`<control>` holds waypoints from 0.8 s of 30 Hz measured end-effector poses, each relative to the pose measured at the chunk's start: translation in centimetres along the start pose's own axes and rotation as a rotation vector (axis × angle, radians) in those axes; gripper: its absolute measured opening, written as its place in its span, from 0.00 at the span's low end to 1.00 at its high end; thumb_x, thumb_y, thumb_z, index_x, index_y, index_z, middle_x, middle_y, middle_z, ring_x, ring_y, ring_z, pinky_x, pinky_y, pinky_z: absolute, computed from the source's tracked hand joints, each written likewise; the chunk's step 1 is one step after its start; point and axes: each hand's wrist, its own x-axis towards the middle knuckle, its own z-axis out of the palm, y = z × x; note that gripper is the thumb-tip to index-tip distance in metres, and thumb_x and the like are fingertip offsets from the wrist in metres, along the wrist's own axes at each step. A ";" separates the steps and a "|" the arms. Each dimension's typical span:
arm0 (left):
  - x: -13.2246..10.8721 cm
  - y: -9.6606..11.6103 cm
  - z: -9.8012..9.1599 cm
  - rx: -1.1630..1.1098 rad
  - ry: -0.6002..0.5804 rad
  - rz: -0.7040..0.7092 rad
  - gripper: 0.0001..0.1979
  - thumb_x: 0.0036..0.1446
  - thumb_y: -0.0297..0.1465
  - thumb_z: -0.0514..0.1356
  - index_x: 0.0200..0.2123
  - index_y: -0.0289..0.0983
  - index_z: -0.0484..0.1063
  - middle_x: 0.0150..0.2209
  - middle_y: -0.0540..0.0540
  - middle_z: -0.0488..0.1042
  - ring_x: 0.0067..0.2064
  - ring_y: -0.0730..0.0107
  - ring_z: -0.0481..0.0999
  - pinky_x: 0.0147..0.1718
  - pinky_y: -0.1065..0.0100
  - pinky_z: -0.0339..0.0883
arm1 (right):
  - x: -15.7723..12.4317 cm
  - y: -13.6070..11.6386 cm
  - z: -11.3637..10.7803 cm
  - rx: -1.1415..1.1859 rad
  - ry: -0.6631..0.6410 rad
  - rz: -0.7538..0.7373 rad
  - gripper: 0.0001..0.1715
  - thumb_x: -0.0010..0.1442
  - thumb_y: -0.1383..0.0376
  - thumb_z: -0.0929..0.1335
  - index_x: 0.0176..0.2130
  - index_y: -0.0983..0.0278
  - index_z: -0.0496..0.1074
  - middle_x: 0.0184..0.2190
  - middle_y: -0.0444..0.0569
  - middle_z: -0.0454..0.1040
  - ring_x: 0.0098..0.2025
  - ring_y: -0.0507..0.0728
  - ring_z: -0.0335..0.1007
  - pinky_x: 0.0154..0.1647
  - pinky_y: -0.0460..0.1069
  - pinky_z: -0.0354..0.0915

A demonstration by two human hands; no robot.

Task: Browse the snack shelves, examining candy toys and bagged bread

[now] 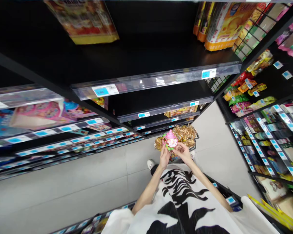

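Both my hands hold a small pink teapot-shaped toy container (171,139) in front of my body. It has a pink lid with a knob, a clear or white middle and green bits near its bottom. My left hand (164,157) grips its left and lower side, with the fingers closed on it. My right hand (182,151) is closed at its lower right side. Just beyond and below it, gold shiny foil-wrapped packages (185,132) fill a dark basket or cart (197,135), partly hidden by my hands.
A black shelf unit (146,52) with price tags stands ahead, holding an orange package (224,26) and a yellow-edged package (85,21). Boxed toys (41,113) sit on shelves at left. Another stocked shelf (271,130) stands at right. Grey tiled floor (88,182) lies between.
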 end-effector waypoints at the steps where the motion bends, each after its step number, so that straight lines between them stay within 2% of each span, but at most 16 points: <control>1: -0.1 0.1 0.1 -0.015 -0.002 -0.002 0.33 0.56 0.52 0.70 0.61 0.45 0.72 0.60 0.40 0.76 0.59 0.50 0.75 0.58 0.51 0.68 | 0.0 0.0 0.0 0.006 -0.004 0.001 0.26 0.50 0.56 0.81 0.46 0.60 0.76 0.27 0.39 0.73 0.30 0.51 0.70 0.35 0.47 0.70; 7: -0.5 0.1 0.1 -0.022 -0.004 -0.004 0.32 0.56 0.51 0.70 0.60 0.45 0.73 0.60 0.40 0.76 0.59 0.50 0.76 0.59 0.51 0.68 | -0.4 0.1 0.0 0.036 -0.012 0.005 0.25 0.50 0.58 0.82 0.46 0.59 0.76 0.28 0.39 0.73 0.31 0.51 0.70 0.35 0.47 0.69; 15: -1.2 0.3 0.4 -0.022 -0.008 0.001 0.33 0.56 0.52 0.70 0.60 0.44 0.73 0.57 0.40 0.78 0.52 0.55 0.80 0.52 0.54 0.73 | -1.0 0.2 0.0 0.006 -0.034 0.008 0.24 0.51 0.58 0.81 0.45 0.60 0.76 0.28 0.40 0.73 0.31 0.51 0.70 0.36 0.47 0.69; 18: -1.7 0.9 0.3 -0.030 -0.004 0.024 0.33 0.57 0.53 0.69 0.60 0.43 0.73 0.59 0.38 0.77 0.54 0.53 0.79 0.53 0.53 0.73 | -1.0 0.3 0.1 -0.004 -0.084 0.022 0.27 0.51 0.59 0.81 0.48 0.58 0.75 0.31 0.40 0.74 0.32 0.51 0.70 0.36 0.47 0.69; 21: -2.7 1.8 -1.1 -0.034 0.031 0.083 0.33 0.57 0.54 0.68 0.59 0.42 0.74 0.61 0.38 0.75 0.61 0.49 0.75 0.59 0.52 0.69 | -0.8 0.6 0.7 -0.033 -0.219 0.041 0.38 0.49 0.61 0.82 0.56 0.56 0.70 0.36 0.42 0.76 0.34 0.52 0.72 0.34 0.45 0.69; 24: -4.1 2.8 -4.5 0.015 0.088 0.092 0.35 0.57 0.56 0.67 0.60 0.41 0.74 0.63 0.38 0.74 0.64 0.47 0.72 0.62 0.51 0.67 | -0.3 1.9 2.7 -0.124 -0.372 0.051 0.50 0.43 0.63 0.84 0.61 0.57 0.67 0.42 0.47 0.78 0.37 0.54 0.75 0.36 0.47 0.72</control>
